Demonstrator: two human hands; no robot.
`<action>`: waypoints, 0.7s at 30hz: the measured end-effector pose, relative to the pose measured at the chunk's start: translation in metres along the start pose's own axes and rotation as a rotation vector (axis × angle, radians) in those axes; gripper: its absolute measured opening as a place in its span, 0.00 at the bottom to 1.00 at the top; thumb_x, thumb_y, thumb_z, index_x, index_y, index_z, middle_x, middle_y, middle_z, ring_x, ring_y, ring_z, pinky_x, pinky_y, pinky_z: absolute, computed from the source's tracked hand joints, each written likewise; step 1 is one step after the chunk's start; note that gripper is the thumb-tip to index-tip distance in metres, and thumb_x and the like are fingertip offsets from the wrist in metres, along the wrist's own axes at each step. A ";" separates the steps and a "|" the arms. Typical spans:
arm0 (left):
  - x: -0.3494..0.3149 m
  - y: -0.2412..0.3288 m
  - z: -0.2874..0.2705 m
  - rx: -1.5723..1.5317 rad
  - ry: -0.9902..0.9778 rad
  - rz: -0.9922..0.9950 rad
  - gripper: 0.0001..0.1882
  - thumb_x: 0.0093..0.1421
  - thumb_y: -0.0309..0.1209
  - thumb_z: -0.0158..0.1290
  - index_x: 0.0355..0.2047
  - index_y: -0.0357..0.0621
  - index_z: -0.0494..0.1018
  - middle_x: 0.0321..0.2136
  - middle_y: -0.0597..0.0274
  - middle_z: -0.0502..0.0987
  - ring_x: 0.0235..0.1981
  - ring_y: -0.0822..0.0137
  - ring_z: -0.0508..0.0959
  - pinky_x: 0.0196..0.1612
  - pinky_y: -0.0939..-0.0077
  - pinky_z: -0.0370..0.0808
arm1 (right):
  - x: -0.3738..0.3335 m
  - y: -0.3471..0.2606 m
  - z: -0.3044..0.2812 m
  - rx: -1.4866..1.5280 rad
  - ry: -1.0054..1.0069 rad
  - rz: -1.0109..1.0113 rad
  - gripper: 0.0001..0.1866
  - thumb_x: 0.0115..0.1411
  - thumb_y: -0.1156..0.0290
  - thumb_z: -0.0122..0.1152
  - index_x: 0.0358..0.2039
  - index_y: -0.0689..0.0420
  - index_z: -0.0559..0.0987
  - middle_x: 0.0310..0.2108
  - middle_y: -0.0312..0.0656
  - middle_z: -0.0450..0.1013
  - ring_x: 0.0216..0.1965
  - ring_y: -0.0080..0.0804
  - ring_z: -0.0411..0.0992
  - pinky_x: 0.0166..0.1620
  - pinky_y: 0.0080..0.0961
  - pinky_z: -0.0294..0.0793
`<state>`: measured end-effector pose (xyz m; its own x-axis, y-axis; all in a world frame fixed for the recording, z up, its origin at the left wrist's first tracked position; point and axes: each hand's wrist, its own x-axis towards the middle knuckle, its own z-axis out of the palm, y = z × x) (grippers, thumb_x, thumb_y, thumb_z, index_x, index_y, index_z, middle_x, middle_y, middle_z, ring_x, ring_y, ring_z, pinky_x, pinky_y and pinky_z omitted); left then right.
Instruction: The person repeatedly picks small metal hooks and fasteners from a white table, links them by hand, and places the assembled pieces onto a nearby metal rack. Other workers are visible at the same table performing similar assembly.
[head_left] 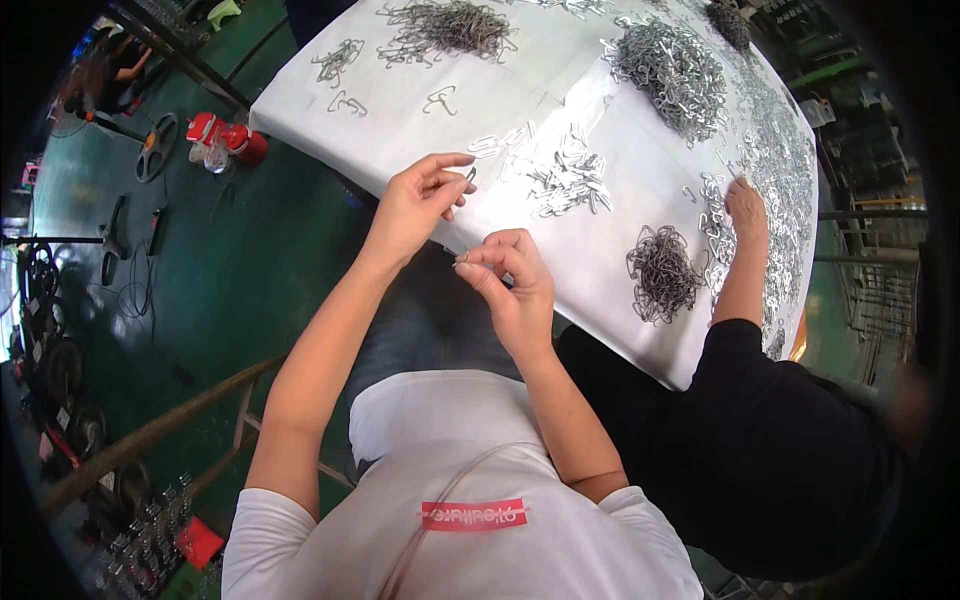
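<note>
White shirt (430,450) sits nearest. Above it, the left hand (415,207), by the desk (380,125) edge, has its grip pinched on a dark piece (471,175). The right hand's (517,290) grip is together on a tiny bit (460,261), shape unclear. Shiny clips (570,178) lie just beyond; a co-worker's hand (746,208) touches more silver pieces (785,190) at right.

Before me, the white tabletop (590,270) holds shiny metal pieces (568,178) near its middle; around them lie dark wire hooks (462,30) at ten o'clock, a grey heap (672,82) at one, silvery scatter (785,170) at three, a dark tangled pile (663,275) at five.
</note>
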<state>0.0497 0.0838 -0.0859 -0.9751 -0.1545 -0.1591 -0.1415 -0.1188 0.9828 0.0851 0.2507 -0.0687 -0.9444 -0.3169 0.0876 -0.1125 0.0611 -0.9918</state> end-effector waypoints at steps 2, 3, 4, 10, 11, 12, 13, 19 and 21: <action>-0.026 0.012 -0.001 -0.107 -0.013 -0.042 0.11 0.61 0.25 0.53 0.43 0.35 0.74 0.34 0.59 0.80 0.32 0.75 0.77 0.34 0.82 0.73 | 0.000 0.001 0.002 -0.004 0.007 0.007 0.05 0.51 0.75 0.67 0.30 0.58 0.82 0.32 0.34 0.66 0.29 0.20 0.66 0.31 0.17 0.65; -0.036 0.017 -0.001 -0.129 -0.007 -0.050 0.10 0.61 0.25 0.53 0.42 0.34 0.74 0.34 0.59 0.80 0.33 0.75 0.77 0.34 0.82 0.73 | 0.001 0.001 0.002 -0.008 0.009 0.007 0.05 0.51 0.74 0.67 0.30 0.58 0.82 0.32 0.34 0.66 0.29 0.20 0.66 0.31 0.17 0.65; -0.045 0.021 -0.001 -0.153 -0.001 -0.055 0.10 0.61 0.25 0.53 0.42 0.34 0.74 0.35 0.58 0.80 0.34 0.74 0.78 0.35 0.82 0.74 | 0.002 0.000 0.003 -0.023 0.004 -0.005 0.05 0.51 0.74 0.68 0.30 0.58 0.82 0.32 0.34 0.66 0.29 0.21 0.66 0.31 0.17 0.66; -0.072 0.035 0.000 -0.066 0.067 -0.007 0.08 0.61 0.25 0.54 0.39 0.32 0.75 0.31 0.58 0.81 0.33 0.76 0.78 0.39 0.83 0.74 | 0.006 -0.002 0.007 -0.044 0.007 -0.025 0.06 0.52 0.74 0.68 0.31 0.58 0.82 0.32 0.34 0.66 0.31 0.21 0.66 0.32 0.18 0.66; -0.074 0.035 0.000 -0.071 0.079 0.008 0.08 0.61 0.25 0.54 0.39 0.32 0.75 0.31 0.59 0.81 0.33 0.76 0.78 0.39 0.83 0.74 | 0.006 -0.003 0.008 -0.048 0.000 -0.018 0.06 0.52 0.74 0.68 0.31 0.58 0.82 0.31 0.34 0.66 0.31 0.22 0.66 0.32 0.18 0.66; -0.075 0.034 -0.001 -0.077 0.096 0.025 0.08 0.60 0.24 0.54 0.39 0.31 0.75 0.31 0.59 0.81 0.33 0.77 0.78 0.39 0.84 0.74 | 0.007 -0.003 0.009 -0.052 -0.008 -0.014 0.06 0.51 0.73 0.68 0.31 0.58 0.82 0.31 0.34 0.66 0.31 0.22 0.67 0.32 0.18 0.66; -0.075 0.033 -0.001 -0.088 0.104 0.030 0.08 0.60 0.24 0.54 0.39 0.31 0.75 0.31 0.59 0.81 0.33 0.77 0.78 0.39 0.84 0.74 | 0.007 -0.003 0.010 -0.058 -0.016 -0.009 0.06 0.51 0.73 0.68 0.31 0.58 0.82 0.31 0.34 0.66 0.31 0.22 0.67 0.32 0.18 0.66; -0.075 0.026 -0.006 -0.147 0.121 0.039 0.07 0.60 0.21 0.53 0.38 0.31 0.75 0.35 0.59 0.80 0.35 0.77 0.78 0.39 0.84 0.75 | 0.010 -0.003 0.017 -0.115 -0.046 -0.002 0.06 0.51 0.73 0.69 0.30 0.57 0.82 0.31 0.34 0.66 0.31 0.23 0.66 0.31 0.20 0.66; -0.076 0.022 -0.009 -0.136 0.116 0.077 0.07 0.60 0.21 0.53 0.38 0.31 0.75 0.38 0.58 0.80 0.36 0.76 0.78 0.40 0.83 0.75 | 0.012 -0.002 0.018 -0.126 -0.052 0.006 0.06 0.50 0.73 0.69 0.30 0.57 0.82 0.30 0.34 0.67 0.31 0.23 0.66 0.31 0.20 0.65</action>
<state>0.1221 0.0844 -0.0527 -0.9549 -0.2789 -0.1017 -0.0357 -0.2325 0.9720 0.0800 0.2297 -0.0677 -0.9282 -0.3647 0.0736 -0.1480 0.1806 -0.9724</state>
